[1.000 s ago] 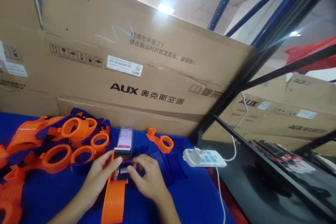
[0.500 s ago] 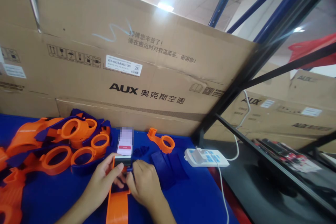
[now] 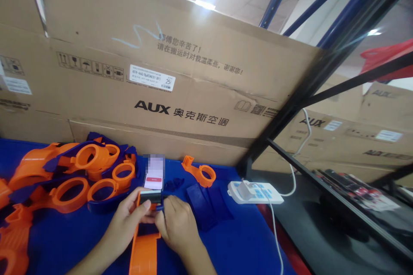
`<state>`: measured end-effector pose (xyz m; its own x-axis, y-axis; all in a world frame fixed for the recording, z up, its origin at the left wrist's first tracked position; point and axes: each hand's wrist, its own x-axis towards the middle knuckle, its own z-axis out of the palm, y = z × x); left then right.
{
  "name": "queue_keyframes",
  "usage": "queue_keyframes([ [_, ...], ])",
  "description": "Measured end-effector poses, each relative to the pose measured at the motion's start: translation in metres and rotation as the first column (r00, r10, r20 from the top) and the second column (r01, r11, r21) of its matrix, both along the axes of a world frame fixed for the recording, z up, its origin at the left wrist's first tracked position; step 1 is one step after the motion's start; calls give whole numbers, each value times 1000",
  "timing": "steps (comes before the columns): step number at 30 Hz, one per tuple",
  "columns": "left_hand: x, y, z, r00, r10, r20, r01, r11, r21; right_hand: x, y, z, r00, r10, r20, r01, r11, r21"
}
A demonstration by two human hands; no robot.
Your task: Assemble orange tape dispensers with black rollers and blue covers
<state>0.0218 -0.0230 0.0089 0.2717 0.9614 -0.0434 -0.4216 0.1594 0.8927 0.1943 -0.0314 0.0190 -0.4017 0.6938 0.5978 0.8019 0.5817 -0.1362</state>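
My left hand [image 3: 127, 219] and my right hand [image 3: 176, 223] meet over the top end of a long orange plastic part [image 3: 145, 251] that lies on the blue table cover [image 3: 232, 245]. Both hands are closed, thumbs and fingers pinching at the part's upper end, where a dark piece [image 3: 151, 197] sits between them. What the right fingers pinch is hidden. A phone with a lit screen [image 3: 154, 175] stands just behind the hands.
A heap of orange ring-shaped parts [image 3: 69, 172] and dark blue pieces fills the left of the table. One orange part [image 3: 200, 173] and flat blue pieces [image 3: 201, 200] lie to the right. A white power strip [image 3: 254, 192] with cable sits by the black shelf frame. Large cardboard boxes [image 3: 161, 73] stand behind.
My right hand has moved left and closed in against my left hand at the top of the orange part. The view has shifted slightly.
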Motion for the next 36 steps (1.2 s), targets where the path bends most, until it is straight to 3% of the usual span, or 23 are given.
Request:
queue_keyframes([
  [8, 2, 4, 8, 974, 225, 5, -220, 958, -185, 0, 6, 2, 980, 64, -188, -79, 994, -76],
  [15, 4, 2, 20, 968, 247, 33, -224, 922, -315, 0, 8, 2, 982, 69, -176, -73, 997, -14],
  [19, 3, 2, 15, 973, 204, 105, -165, 940, -298, 0, 9, -2, 990, 76, -117, -74, 997, 19],
  [26, 1, 1, 14, 989, 117, 93, -96, 974, -205, -2, 6, -8, 995, 50, -85, -44, 997, 66],
  [36, 0, 0, 12, 988, 154, 15, -147, 966, -211, -9, 2, -12, 993, 13, -121, -3, 996, 85],
])
